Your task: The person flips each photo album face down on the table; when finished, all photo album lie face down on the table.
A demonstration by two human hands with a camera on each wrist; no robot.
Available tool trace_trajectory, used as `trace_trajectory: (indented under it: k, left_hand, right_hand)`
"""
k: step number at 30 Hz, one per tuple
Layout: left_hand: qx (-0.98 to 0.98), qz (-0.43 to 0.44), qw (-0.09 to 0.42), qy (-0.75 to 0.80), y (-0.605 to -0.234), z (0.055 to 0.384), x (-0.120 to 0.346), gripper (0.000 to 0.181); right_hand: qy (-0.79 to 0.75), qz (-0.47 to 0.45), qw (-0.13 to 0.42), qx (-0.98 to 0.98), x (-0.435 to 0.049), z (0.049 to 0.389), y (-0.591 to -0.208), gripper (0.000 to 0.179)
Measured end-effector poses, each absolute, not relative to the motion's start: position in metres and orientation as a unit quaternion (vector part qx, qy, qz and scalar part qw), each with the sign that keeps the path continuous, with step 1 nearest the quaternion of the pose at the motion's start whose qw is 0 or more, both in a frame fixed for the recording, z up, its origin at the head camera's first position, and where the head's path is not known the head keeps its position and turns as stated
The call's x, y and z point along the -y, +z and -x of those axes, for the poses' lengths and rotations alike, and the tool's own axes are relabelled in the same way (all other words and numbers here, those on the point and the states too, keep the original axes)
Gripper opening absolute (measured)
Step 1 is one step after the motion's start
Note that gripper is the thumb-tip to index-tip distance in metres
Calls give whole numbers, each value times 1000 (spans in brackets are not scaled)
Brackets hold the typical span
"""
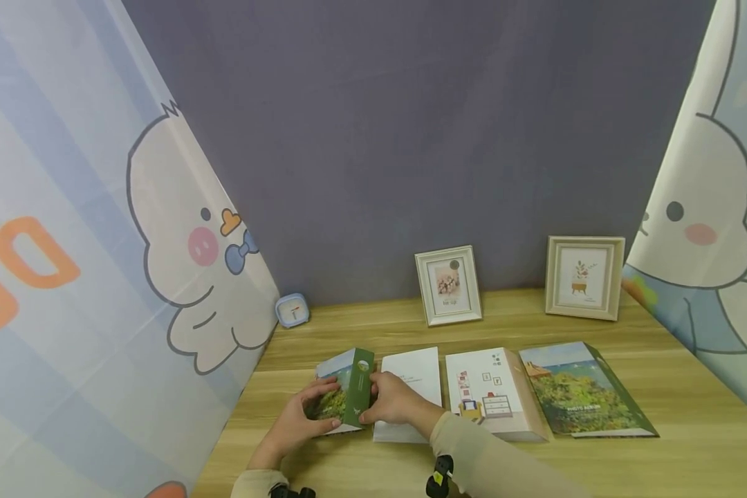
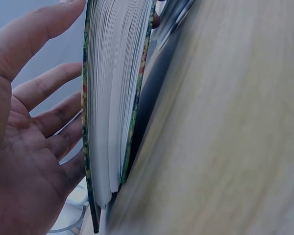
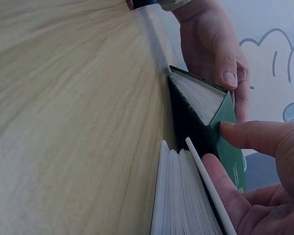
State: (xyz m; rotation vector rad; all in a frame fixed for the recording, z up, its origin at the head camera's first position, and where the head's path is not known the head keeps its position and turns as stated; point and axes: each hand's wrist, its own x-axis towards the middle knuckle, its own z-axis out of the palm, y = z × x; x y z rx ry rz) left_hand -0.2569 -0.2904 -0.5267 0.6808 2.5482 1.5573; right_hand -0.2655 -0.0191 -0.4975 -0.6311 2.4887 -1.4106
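Note:
A small photo album [image 1: 339,380] with a green spine stands tilted at the left of the row, its spine raised from the table. My left hand [image 1: 299,418] rests against its scenic cover, with fairly straight fingers and the thumb near the lower edge. In the left wrist view, the fingers lie along one cover [image 2: 85,112], beside the white page edges. My right hand [image 1: 398,400] pinches the album at the green spine [image 3: 228,134], thumb on the spine and fingers at the side facing the white book [image 1: 411,377]. That book lies directly right of the album.
Right of the white book lie a book with a furniture drawing [image 1: 482,380] and a larger photo album [image 1: 579,394]. Along the back stand a blue clock [image 1: 292,310] and two picture frames [image 1: 449,283]. Printed curtains border the wooden table [image 1: 361,328] on both sides.

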Motion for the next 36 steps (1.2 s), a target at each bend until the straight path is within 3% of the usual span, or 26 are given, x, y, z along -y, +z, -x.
trace_trajectory:
  k: [10,25,32,36]
  left_hand:
    - [-834,-216,34,506,-528,258,292,62]
    - [-830,-227,42,508,-528,259,293,62]
    - [-828,-243,44,504,-530,259,291,62]
    - [-833,-247,49,492,-532,260,290,62]
  right_hand:
    - [-449,210,93,-863,23,264,-495,69]
    - [-439,209,94,-869,25,265,-496,76]
    - [-447,216,108,-861,21,266,-499,56]
    - [-447,211,117,-861,21,265,-498,70]
